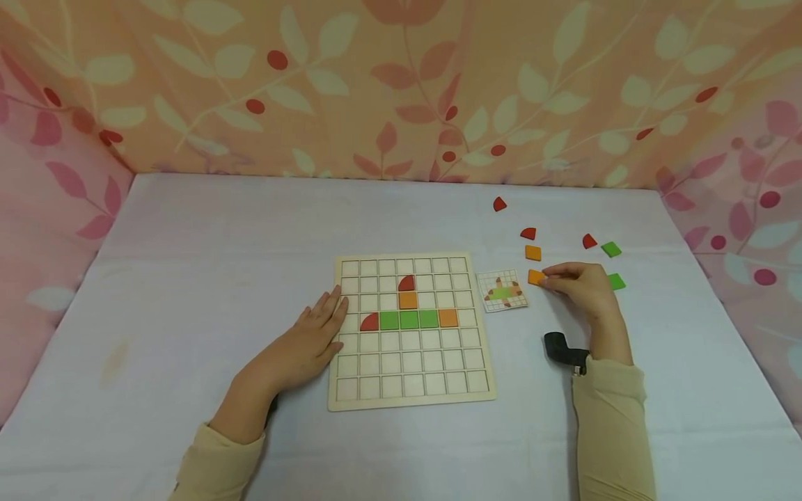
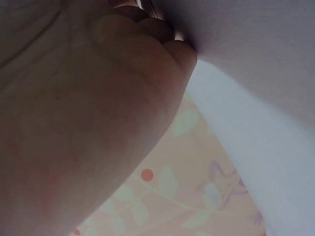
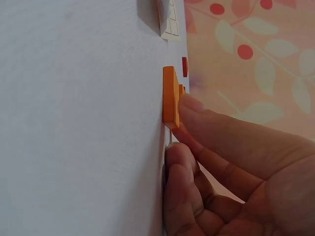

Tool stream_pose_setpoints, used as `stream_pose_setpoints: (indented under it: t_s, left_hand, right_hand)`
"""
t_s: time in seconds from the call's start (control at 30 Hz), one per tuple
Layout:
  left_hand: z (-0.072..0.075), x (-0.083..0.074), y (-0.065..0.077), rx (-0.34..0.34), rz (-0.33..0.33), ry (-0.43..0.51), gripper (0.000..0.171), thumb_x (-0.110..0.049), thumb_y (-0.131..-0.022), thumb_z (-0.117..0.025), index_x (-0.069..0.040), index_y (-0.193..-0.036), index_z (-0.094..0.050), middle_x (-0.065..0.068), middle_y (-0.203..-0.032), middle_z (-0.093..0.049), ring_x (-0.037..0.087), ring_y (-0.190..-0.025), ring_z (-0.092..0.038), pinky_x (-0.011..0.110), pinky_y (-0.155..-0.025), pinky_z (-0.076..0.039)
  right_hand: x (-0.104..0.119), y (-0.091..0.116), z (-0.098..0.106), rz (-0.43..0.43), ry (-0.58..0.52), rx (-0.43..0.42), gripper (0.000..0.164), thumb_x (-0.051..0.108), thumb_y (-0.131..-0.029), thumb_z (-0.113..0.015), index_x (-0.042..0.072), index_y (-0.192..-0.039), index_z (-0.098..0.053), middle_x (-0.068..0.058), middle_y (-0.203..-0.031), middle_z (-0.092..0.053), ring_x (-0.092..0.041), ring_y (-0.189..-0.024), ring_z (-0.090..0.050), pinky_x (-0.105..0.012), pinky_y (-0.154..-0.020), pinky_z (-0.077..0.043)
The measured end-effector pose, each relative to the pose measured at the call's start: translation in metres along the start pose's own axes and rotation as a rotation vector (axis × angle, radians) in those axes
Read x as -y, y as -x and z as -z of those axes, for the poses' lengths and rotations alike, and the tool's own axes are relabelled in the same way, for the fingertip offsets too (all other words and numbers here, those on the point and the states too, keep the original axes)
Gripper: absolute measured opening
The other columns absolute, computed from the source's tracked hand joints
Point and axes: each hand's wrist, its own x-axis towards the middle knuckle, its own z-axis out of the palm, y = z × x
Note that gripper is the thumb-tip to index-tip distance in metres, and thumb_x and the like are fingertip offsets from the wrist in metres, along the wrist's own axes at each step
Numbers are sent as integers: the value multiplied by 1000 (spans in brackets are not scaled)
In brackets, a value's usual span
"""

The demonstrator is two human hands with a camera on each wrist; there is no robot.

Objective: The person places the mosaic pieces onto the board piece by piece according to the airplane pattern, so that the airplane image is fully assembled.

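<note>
My left hand [image 1: 310,348] rests with extended fingers on the left edge of a pale wooden grid board [image 1: 412,403]. In the left wrist view, the underside of that hand [image 2: 98,108] fills much of the picture, its fingertips hidden. On the board lie a row of three green squares [image 1: 409,320] between a red quarter-circle [image 1: 370,322] and an orange square [image 1: 448,318]. Above the middle green one sit another orange square [image 1: 408,300] and a red quarter-circle [image 1: 407,283]. To the right, my right hand [image 1: 585,289] pinches an orange square tile [image 3: 170,96] by its edge, close to the tabletop.
A small pattern card [image 1: 503,291] lies between the board and my right hand. Beyond that hand are three loose red quarter-circles [image 1: 528,234], an orange square [image 1: 533,252] and two green squares [image 1: 611,249]. A black wrist device [image 1: 564,350] juts from my right wrist. Floral cloth [image 1: 401,90] stands behind.
</note>
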Motion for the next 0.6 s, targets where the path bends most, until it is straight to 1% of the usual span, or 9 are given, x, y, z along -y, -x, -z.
stream_pose_setpoints:
  t_s: [0.07,0.17,0.23,0.3,0.43,0.53,0.6]
  left_hand:
    - [1,-1,0,-2,-1,4,64,-15,-98,-48,3,-149,-14,17,-157,1,33,-143,0,54,-112,-10]
    - [2,-2,1,-2,0,10,63,-15,-98,-48,3,-148,-14,17,-157,1,34,-143,-1,55,-112,-9]
    - [2,-3,1,-3,1,12,63,-15,-98,-48,3,-148,-15,17,-157,0,34,-143,-1,54,-112,-10]
    - [3,-4,1,-1,3,13,63,-15,-98,-48,3,-148,-14,17,-157,0,34,-143,-1,54,-112,-10]
    - [3,-4,2,5,5,19,63,-15,-98,-47,3,-149,-14,16,-157,1,33,-143,0,54,-112,-9]
    - [2,-3,1,5,2,20,63,-15,-98,-47,3,-149,-13,16,-157,1,33,-143,0,54,-112,-9]
    - [2,-3,1,0,-1,17,63,-15,-98,-47,3,-149,-13,16,-157,1,34,-143,0,54,-112,-9]
  right_hand:
    - [0,1,1,6,6,-2,37,13,-85,-70,-5,-117,-63,-20,-109,-62,-22,-96,-50,-20,-77,-41]
    - [1,1,1,21,9,-11,37,10,-83,-73,-5,-115,-63,-14,-96,-65,-15,-83,-55,-13,-70,-44]
    - [2,1,0,34,0,-19,35,8,-82,-73,-6,-113,-63,-10,-92,-65,-10,-76,-56,-11,-66,-45]
    - [2,1,0,46,-17,-29,33,5,-81,-73,-7,-110,-62,-10,-90,-66,-5,-71,-57,-10,-64,-46]
    - [2,2,0,66,-35,-51,31,4,-81,-73,-9,-106,-62,-9,-87,-69,0,-69,-57,-10,-64,-46]
    - [2,4,0,83,-40,-63,29,6,-81,-74,-9,-104,-63,-7,-86,-69,0,-71,-56,-11,-66,-45]
    - [2,4,1,91,-57,-72,26,7,-82,-73,-9,-100,-65,-4,-84,-69,-2,-71,-56,-13,-65,-45]
